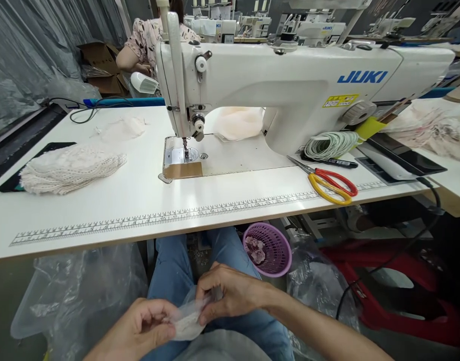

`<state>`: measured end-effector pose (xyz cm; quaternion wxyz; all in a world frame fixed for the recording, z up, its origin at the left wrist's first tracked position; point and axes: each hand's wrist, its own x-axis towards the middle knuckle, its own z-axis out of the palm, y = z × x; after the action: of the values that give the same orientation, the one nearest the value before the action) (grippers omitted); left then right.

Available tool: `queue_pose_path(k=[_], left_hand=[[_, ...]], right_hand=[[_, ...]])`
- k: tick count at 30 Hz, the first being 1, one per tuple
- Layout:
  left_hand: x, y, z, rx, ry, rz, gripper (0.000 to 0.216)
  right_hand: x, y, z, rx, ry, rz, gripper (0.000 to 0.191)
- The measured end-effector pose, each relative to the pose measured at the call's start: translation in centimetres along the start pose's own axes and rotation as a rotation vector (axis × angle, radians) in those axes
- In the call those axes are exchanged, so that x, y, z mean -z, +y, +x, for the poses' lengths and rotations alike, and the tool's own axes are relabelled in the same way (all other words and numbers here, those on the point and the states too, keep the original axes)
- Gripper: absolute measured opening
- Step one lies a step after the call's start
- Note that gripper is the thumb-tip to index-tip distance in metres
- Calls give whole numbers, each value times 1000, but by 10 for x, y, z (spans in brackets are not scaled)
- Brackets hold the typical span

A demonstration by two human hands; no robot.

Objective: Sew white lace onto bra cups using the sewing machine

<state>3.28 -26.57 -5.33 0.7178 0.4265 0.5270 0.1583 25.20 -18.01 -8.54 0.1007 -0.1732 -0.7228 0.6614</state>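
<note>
two bare hands meet at the bottom centre of the frame, above a lap in blue jeans (172, 265), with a piece of sheer white cloth (188, 325) between them. the left hand (149, 322) has its fingers curled in and its thumb brought up close to them, pinching the cloth's left edge. the right hand (230, 291) comes in from the lower right, thumb and forefinger pressed together on the cloth's right side; how the fold lies under the fingertips is too blurred to tell.

across the middle of the frame runs a white table (252, 188), its printed ruler (200, 211) along the near edge. a white sewing machine (245, 70) fills the upper centre and right, with pale peach fabric (239, 123) lying behind its needle. at the left of the frame sits a pile of white lace (72, 168); right of centre, scissors (327, 184) with one red and one yellow handle lie near a coil of pale cord (331, 145). below the table edge stands a purple basket (280, 250) with crumpled scraps (255, 249) inside.
</note>
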Motion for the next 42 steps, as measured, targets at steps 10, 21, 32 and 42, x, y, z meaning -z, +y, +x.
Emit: queue_pose_path(k=[10,21,32,42], left_hand=[[-15,1,18,66,70,76,39],[-2,-6,6,87,46,-58,52],[-8,-2,14,48,5,15,38],[-10,0,11,111,17,73,24]], right_hand=[[7,4,-1,-39,-31,-51,29],[3,4,-3,-49,-89,-256,28],[7,9,2,17,-130,10,31],[7,14,-1,43,-180,-53,34]])
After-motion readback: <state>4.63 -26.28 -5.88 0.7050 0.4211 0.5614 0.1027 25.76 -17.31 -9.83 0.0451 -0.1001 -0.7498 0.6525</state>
